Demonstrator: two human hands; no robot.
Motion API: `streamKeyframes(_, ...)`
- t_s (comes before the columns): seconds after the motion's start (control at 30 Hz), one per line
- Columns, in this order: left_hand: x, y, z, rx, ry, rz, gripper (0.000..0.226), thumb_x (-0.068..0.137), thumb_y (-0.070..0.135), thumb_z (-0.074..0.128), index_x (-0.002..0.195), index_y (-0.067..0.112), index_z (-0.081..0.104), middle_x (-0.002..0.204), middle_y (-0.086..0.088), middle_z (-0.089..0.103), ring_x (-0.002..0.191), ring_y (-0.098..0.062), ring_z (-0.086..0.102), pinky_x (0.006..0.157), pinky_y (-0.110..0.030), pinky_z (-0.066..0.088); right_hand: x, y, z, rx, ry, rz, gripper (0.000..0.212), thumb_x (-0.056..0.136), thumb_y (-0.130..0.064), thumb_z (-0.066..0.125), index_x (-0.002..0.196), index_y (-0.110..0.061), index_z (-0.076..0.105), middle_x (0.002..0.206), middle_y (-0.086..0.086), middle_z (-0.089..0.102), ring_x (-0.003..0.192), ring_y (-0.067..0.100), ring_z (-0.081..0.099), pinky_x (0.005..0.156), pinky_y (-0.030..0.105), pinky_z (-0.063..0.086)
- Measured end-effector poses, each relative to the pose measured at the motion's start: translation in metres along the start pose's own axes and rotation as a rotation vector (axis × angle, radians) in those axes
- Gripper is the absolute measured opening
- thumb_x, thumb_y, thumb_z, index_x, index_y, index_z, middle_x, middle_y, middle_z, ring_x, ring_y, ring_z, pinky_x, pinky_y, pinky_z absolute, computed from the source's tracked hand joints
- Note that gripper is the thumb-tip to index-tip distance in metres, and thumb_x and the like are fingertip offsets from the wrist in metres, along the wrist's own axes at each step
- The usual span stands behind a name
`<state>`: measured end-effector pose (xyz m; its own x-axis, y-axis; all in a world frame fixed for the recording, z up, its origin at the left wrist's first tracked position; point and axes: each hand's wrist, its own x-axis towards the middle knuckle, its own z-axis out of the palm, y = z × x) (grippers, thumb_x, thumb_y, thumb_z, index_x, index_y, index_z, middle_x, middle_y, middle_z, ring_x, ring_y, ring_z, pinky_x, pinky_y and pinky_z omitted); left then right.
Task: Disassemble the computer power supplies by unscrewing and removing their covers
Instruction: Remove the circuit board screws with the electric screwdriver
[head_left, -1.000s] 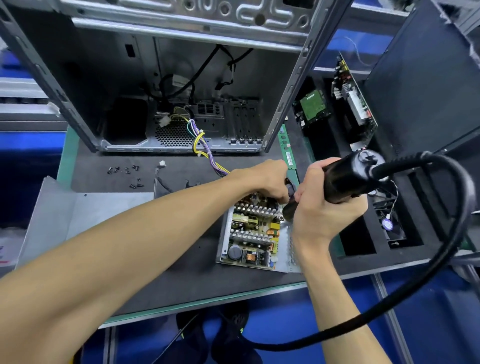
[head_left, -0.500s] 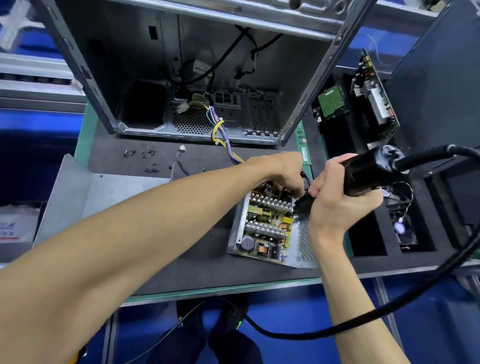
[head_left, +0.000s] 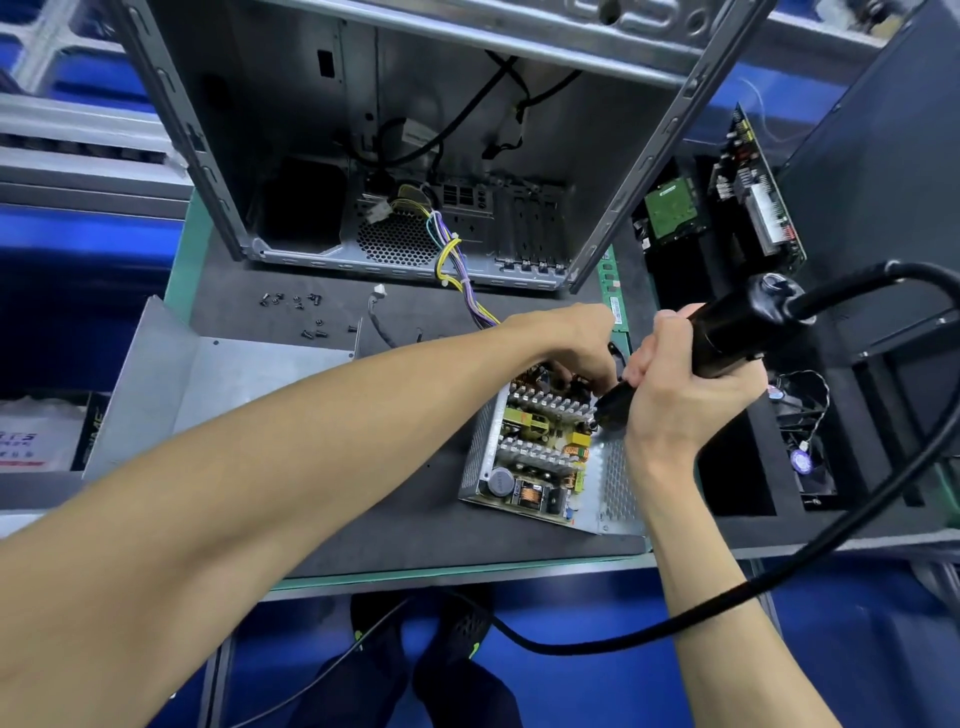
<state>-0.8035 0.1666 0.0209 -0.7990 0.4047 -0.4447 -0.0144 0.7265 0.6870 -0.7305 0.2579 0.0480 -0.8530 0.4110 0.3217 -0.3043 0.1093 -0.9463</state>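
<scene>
1. Lying open on the dark mat of the desk, near-right of centre: the power supply, cover already off, heat sinks, coils and a capacitor exposed.
2. Right hand: grip clamped round the black electric screwdriver; tool tilted, tip down at the right edge of the power supply's board. Thick black cable loops from the tool's far end down past the desk's near edge.
3. Left hand: reaches across to the far end of the power supply, fingers curled down among the parts there; what they hold is hidden, so grip state cannot be told.
4. Removed cover, bare grey sheet metal, lies left of the power supply, well apart.
5. Loose screws scattered on the mat just beyond the cover.
6. Empty computer case stands at the far side; coloured wires run out of it toward the power supply.
7. Far right: circuit boards propped in black foam slots.
</scene>
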Motion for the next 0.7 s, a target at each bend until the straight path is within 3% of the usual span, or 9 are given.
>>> streamKeyframes(0.13,-0.001,0.001,0.000,-0.008,0.002,0.014,0.047,0.076,0.019,0.078,0.050,0.013,0.039,0.047,0.002,0.034,0.043,-0.015,0.031,0.038,-0.022,0.027,-0.001,-0.002,-0.001,0.022,-0.018,0.007,0.023,0.080,-0.018,0.066,0.060,-0.026,0.059,0.053,0.006,0.051,0.048,0.024,0.051,0.055,0.041,0.043)
streamKeyframes(0.33,-0.005,0.003,-0.002,-0.066,-0.033,0.009,0.049,0.078,0.016,0.076,0.047,0.014,0.039,0.028,0.013,0.027,0.029,-0.008,0.027,0.033,-0.016,0.026,-0.006,-0.011,-0.002,0.084,-0.029,0.014,0.010,0.077,-0.017,0.062,0.068,-0.014,0.059,0.050,0.002,0.048,0.041,0.022,0.047,0.052,0.030,0.039)
streamKeyframes(0.53,-0.009,0.007,-0.005,-0.137,-0.067,-0.030,0.037,0.075,0.013,0.079,0.047,0.010,0.054,0.037,0.006,0.048,0.033,-0.008,0.041,0.035,-0.017,0.032,0.001,-0.032,-0.005,0.233,-0.015,0.021,0.020,0.077,-0.014,0.057,0.064,-0.028,0.063,0.046,-0.004,0.043,0.036,0.017,0.036,0.047,0.025,0.033)
streamKeyframes(0.7,-0.011,0.007,-0.002,-0.203,-0.086,-0.034,0.028,0.075,0.006,0.073,0.051,0.008,0.059,0.042,0.003,0.054,0.036,-0.010,0.048,0.037,-0.017,0.036,0.001,-0.044,-0.008,0.265,-0.022,0.012,0.024,0.076,-0.011,0.054,0.064,-0.029,0.064,0.046,-0.005,0.042,0.036,0.018,0.035,0.048,0.023,0.033)
